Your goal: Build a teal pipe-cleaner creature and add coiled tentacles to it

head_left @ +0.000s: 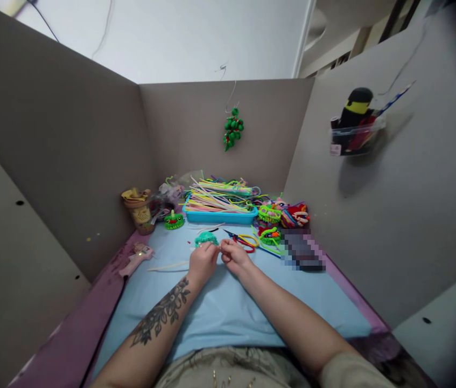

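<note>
Scissors near right hand, teal piece by left hand; grips pinched, contents unclear

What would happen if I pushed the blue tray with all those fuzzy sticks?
The blue tray would probably slide without tipping, because it looks low and wide. Some pipe cleaners might fall out, since they're heaped above its edge. They look long and thin, so they're likely light and bendy.

You have a dark tattoo of flowers and leafy stems along your left forearm, toward the lower left of the frame. Your top, bottom centre, is muted beige-khaki with small gold-coloured marks; its matching right sleeve shows lower right.
</note>
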### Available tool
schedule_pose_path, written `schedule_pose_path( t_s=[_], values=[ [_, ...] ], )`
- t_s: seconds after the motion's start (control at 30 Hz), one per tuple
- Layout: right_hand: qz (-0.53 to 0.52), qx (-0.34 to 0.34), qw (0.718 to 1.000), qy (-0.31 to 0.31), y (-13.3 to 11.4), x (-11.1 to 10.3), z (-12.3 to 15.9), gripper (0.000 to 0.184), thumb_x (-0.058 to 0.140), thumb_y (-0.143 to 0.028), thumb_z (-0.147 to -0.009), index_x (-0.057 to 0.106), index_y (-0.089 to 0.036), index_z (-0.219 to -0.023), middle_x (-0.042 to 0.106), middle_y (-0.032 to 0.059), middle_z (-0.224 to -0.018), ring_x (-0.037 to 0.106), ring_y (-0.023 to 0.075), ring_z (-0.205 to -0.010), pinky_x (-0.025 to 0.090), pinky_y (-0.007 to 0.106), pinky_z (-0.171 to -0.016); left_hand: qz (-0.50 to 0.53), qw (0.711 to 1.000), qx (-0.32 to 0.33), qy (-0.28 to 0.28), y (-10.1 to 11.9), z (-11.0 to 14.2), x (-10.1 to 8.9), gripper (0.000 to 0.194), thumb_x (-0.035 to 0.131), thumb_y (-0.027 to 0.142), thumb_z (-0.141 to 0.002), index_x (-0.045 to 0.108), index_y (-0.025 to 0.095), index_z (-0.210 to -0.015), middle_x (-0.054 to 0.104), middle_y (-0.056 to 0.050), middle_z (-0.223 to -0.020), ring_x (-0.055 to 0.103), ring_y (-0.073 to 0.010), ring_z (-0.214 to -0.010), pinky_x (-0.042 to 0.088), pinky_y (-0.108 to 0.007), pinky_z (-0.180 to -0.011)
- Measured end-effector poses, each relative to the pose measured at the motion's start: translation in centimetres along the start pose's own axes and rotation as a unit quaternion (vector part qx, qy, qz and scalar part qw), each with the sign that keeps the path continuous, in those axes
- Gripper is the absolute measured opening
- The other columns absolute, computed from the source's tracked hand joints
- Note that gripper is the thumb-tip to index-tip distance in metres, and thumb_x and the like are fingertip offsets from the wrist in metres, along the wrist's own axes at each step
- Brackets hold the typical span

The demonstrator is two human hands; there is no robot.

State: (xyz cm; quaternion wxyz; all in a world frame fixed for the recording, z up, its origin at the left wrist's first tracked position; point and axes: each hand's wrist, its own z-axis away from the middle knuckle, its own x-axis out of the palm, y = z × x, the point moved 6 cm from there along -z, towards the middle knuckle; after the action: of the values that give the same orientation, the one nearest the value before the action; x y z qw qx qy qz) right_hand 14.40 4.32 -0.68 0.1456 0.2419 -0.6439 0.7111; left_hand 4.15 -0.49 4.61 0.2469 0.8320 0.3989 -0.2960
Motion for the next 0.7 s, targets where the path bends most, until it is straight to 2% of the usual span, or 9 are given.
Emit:
schedule_pose_path(
  t_s=[0.1,0.17,0.23,0.3,0.37,0.43,0.57,0.63,0.7],
  values=[
    [0.101,-0.048,0.994,0.008,-1.2,-0.3,0.1,0.024,0.071,-0.036,-0.058,0.06,-0.018,-0.07,0.044,-0.0057,-0.054,0.028,0.0057,-0.041,0.018,0.019,-0.037,0.008,1.0,-0.016,0.004,-0.8,0.0,-0.3,0.025,0.042,0.028,-0.091,0.062,0.019,-0.081,0.061,-0.004,-0.075,0.056,-0.0154,-0.073,0.039,-0.026,-0.066],
    [0.235,-0.161,0.958,0.022,-3.3,-0.4,0.5,0.021,0.066,-0.034,-0.067,0.065,-0.019,-0.082,0.052,-0.0017,-0.066,0.039,0.009,-0.048,0.03,0.022,-0.042,-0.006,1.0,-0.014,0.006,-1.3,-0.1,-0.6,0.023,0.043,0.028,-0.091,0.063,0.02,-0.082,0.062,-0.004,-0.077,0.057,-0.0162,-0.075,0.039,-0.027,-0.068],
    [0.374,-0.295,0.879,0.01,-5.0,0.1,1.5,0.018,0.062,-0.027,-0.073,0.067,-0.02,-0.089,0.057,0.0028,-0.082,0.051,0.0143,-0.066,0.042,0.027,-0.058,-0.033,0.999,-0.002,-0.001,-1.4,-0.2,-0.8,0.023,0.043,0.028,-0.091,0.063,0.02,-0.082,0.063,-0.004,-0.077,0.057,-0.0174,-0.077,0.038,-0.028,-0.069],
    [0.478,-0.379,0.792,-0.028,-5.5,0.9,2.4,0.017,0.058,-0.021,-0.077,0.067,-0.022,-0.091,0.056,0.005,-0.089,0.053,0.0183,-0.083,0.044,0.032,-0.074,-0.063,0.998,0.015,-0.018,-1.3,-0.2,-0.7,0.022,0.044,0.027,-0.091,0.063,0.021,-0.083,0.063,-0.004,-0.077,0.057,-0.0184,-0.077,0.037,-0.03,-0.068],
    [0.546,-0.406,0.73,-0.056,-5.1,1.3,2.8,0.016,0.056,-0.02,-0.081,0.067,-0.022,-0.092,0.056,0.0058,-0.09,0.053,0.0195,-0.088,0.043,0.034,-0.081,-0.087,0.995,0.033,-0.037,-0.9,-0.3,-0.5,0.02,0.045,0.026,-0.09,0.063,0.021,-0.084,0.063,-0.004,-0.077,0.057,-0.0191,-0.077,0.036,-0.03,-0.068],
    [0.59,-0.409,0.694,-0.054,-4.6,1.5,2.8,0.014,0.055,-0.019,-0.083,0.066,-0.021,-0.09,0.057,0.0061,-0.09,0.052,0.0195,-0.087,0.043,0.033,-0.08,-0.1,0.993,0.049,-0.051,-0.6,-0.3,-0.3,0.018,0.047,0.025,-0.089,0.063,0.022,-0.084,0.063,-0.005,-0.078,0.057,-0.0198,-0.078,0.036,-0.031,-0.068],
    [0.618,-0.402,0.675,-0.043,-4.1,1.6,2.6,0.012,0.054,-0.017,-0.083,0.065,-0.021,-0.081,0.057,0.0054,-0.085,0.051,0.0193,-0.084,0.043,0.031,-0.075,-0.08,0.994,0.048,-0.05,-0.6,-0.3,-0.3,0.017,0.047,0.024,-0.089,0.063,0.022,-0.085,0.064,-0.005,-0.079,0.057,-0.0201,-0.079,0.036,-0.032,-0.069],
    [0.598,-0.397,0.695,-0.035,-4.3,1.5,2.4,0.012,0.055,-0.015,-0.082,0.065,-0.021,-0.078,0.056,0.0048,-0.083,0.051,0.019,-0.082,0.042,0.031,-0.075,-0.05,0.998,0.036,-0.034,-0.9,-0.3,-0.4,0.018,0.045,0.024,-0.089,0.063,0.021,-0.086,0.064,-0.005,-0.081,0.057,-0.0196,-0.08,0.037,-0.031,-0.069],
    [0.551,-0.387,0.739,-0.015,-4.5,1.0,2.1,0.012,0.055,-0.015,-0.08,0.064,-0.02,-0.074,0.056,0.004,-0.081,0.052,0.0183,-0.081,0.041,0.031,-0.075,-0.019,0.999,0.022,-0.016,-1.2,-0.2,-0.5,0.02,0.044,0.024,-0.09,0.063,0.02,-0.085,0.064,-0.005,-0.08,0.057,-0.0188,-0.078,0.038,-0.031,-0.069]
  ],
)
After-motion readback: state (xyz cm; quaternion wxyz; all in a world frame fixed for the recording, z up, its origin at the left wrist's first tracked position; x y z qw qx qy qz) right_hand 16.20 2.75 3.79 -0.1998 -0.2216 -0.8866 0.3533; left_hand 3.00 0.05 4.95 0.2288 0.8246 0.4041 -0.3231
